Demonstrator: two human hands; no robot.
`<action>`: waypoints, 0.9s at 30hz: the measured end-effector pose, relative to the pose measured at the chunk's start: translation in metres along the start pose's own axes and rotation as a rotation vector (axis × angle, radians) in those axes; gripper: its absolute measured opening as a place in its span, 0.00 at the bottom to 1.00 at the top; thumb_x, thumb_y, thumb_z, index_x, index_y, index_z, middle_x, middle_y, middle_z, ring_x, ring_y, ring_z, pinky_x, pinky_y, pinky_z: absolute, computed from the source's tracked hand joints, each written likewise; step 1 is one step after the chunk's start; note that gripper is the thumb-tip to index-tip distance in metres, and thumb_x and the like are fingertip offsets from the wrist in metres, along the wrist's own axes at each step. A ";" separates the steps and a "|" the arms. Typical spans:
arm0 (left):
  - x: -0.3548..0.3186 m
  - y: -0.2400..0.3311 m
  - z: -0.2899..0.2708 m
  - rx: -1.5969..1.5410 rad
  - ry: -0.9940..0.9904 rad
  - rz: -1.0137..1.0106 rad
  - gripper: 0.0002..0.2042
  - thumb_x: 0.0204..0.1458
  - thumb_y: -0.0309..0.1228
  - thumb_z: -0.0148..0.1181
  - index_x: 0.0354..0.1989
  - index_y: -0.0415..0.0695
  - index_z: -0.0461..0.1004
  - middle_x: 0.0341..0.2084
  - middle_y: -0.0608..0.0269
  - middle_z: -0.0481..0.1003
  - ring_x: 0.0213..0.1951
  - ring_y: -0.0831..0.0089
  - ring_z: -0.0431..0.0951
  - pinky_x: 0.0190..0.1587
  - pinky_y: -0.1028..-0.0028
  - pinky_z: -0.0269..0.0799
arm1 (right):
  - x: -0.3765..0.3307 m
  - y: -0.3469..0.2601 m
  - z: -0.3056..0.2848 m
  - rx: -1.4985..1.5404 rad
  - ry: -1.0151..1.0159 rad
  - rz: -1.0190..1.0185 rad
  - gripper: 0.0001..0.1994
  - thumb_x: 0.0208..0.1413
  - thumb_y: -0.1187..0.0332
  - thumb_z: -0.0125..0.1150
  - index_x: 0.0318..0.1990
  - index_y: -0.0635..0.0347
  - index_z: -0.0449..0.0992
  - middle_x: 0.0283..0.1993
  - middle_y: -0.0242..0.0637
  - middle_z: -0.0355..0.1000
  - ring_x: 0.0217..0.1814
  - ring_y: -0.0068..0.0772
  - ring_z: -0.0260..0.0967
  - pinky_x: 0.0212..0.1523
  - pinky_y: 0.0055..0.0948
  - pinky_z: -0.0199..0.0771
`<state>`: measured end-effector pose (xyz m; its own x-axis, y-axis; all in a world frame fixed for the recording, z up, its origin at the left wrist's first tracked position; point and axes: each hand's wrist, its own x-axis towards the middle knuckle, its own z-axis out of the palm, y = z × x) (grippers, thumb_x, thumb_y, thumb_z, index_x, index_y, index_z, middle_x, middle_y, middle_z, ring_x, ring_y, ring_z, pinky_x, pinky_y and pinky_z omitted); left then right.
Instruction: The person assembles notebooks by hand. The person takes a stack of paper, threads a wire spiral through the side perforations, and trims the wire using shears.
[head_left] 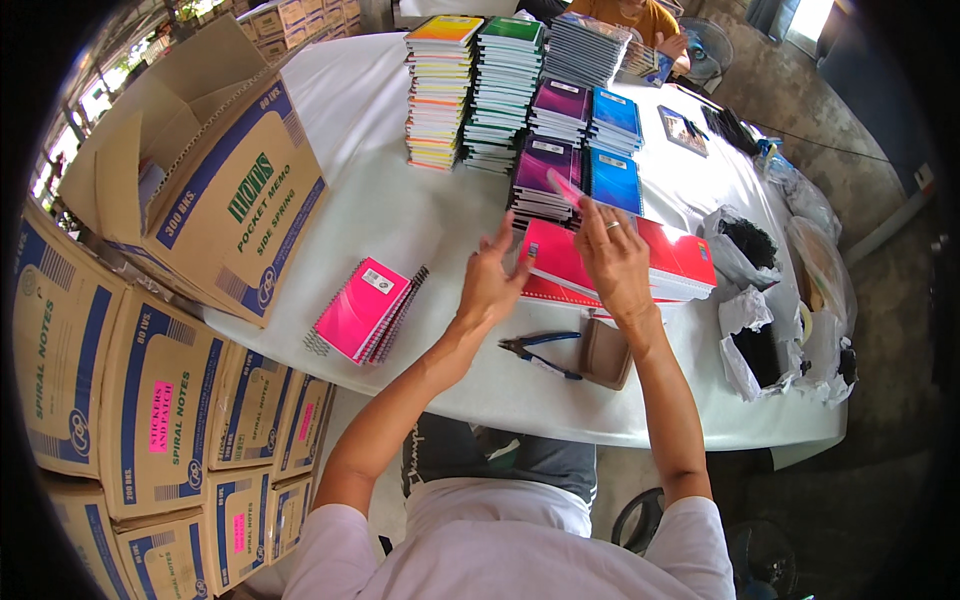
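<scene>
**Slim, blurred pink piece [563, 187] pinched in right hand [615, 258]**

The right hand's fingers close on the piece's near end; its long axis slants leftward toward the far edge of the white-covered tabletop [365, 195]. The left hand [488, 282], farther from it, has spread fingers with nothing visibly held. Glossy red notebooks [555, 250] lie toward the near edge, just right of the left hand, long axis running left to right.

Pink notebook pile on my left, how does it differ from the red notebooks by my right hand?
The pink notebook pile is bright pink; the red notebooks are red on top. The pile shows wire coils at its sides; the red notebooks show pale page edges. The pile lies apart from both hands; the red notebooks lie beside the right hand. Both rest on a table.
</scene>
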<state>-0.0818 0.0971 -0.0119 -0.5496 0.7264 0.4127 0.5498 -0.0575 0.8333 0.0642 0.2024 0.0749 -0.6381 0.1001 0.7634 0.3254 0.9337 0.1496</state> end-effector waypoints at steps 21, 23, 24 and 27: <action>-0.119 0.002 -0.077 -0.353 -0.610 -0.066 0.37 0.59 0.32 0.57 0.74 0.44 0.44 0.64 0.52 0.65 0.67 0.59 0.62 0.67 0.65 0.55 | -0.160 -0.132 -0.039 1.361 -0.234 1.056 0.14 0.63 0.77 0.56 0.52 0.62 0.61 0.52 0.37 0.66 0.54 0.28 0.64 0.57 0.26 0.63; -0.120 0.017 -0.084 -0.267 -0.466 -0.045 0.42 0.57 0.42 0.60 0.74 0.40 0.43 0.68 0.50 0.59 0.70 0.57 0.58 0.68 0.61 0.52 | -0.160 -0.133 -0.042 1.317 -0.297 0.997 0.13 0.62 0.80 0.53 0.51 0.63 0.61 0.52 0.40 0.67 0.53 0.34 0.66 0.56 0.27 0.64; -0.114 0.031 -0.087 -0.050 -0.425 0.105 0.42 0.56 0.43 0.60 0.73 0.40 0.44 0.69 0.50 0.57 0.70 0.54 0.55 0.69 0.58 0.51 | -0.160 -0.133 -0.040 1.276 -0.323 0.947 0.13 0.61 0.82 0.52 0.51 0.63 0.60 0.51 0.43 0.68 0.53 0.39 0.67 0.55 0.29 0.66; -0.104 0.075 -0.079 0.464 -0.411 0.420 0.42 0.54 0.47 0.60 0.73 0.41 0.47 0.70 0.49 0.53 0.72 0.48 0.48 0.69 0.49 0.48 | -0.161 -0.135 -0.039 1.211 -0.374 0.875 0.15 0.58 0.87 0.49 0.50 0.64 0.60 0.50 0.49 0.70 0.52 0.51 0.70 0.54 0.35 0.68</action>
<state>-0.0330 -0.0371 0.0365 -0.0054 0.9096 0.4154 0.9205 -0.1578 0.3575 0.1504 0.0466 -0.0437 -0.7490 0.6527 0.1139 0.0537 0.2311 -0.9715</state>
